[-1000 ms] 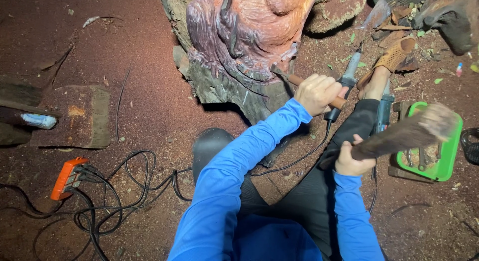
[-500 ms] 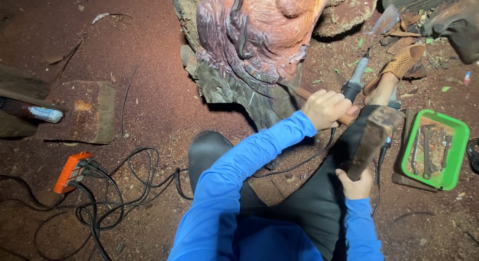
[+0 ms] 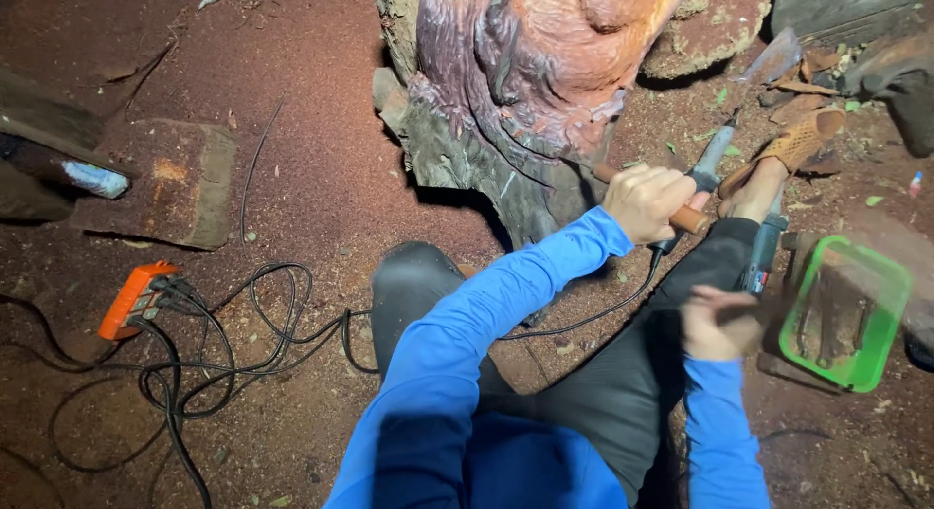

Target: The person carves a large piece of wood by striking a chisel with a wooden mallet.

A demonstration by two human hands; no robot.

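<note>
Bracing a wooden-handled chisel [image 3: 681,217] against the carved stump [image 3: 525,90], the left hand [image 3: 647,199] is closed; the blurred right hand's [image 3: 718,322] grip cannot be told.

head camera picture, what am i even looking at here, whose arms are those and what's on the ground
The camera sits on a person's head and looks down, so the blue-sleeved arms are their own. They sit on reddish, sawdust-covered ground before a carved wooden sculpture. The left hand grips a wooden-handled chisel set against the carving. The right hand is blurred with motion; what it holds cannot be made out. Nearby lie a green tray of tools, an orange power strip with black cables, and a wooden block.
</note>
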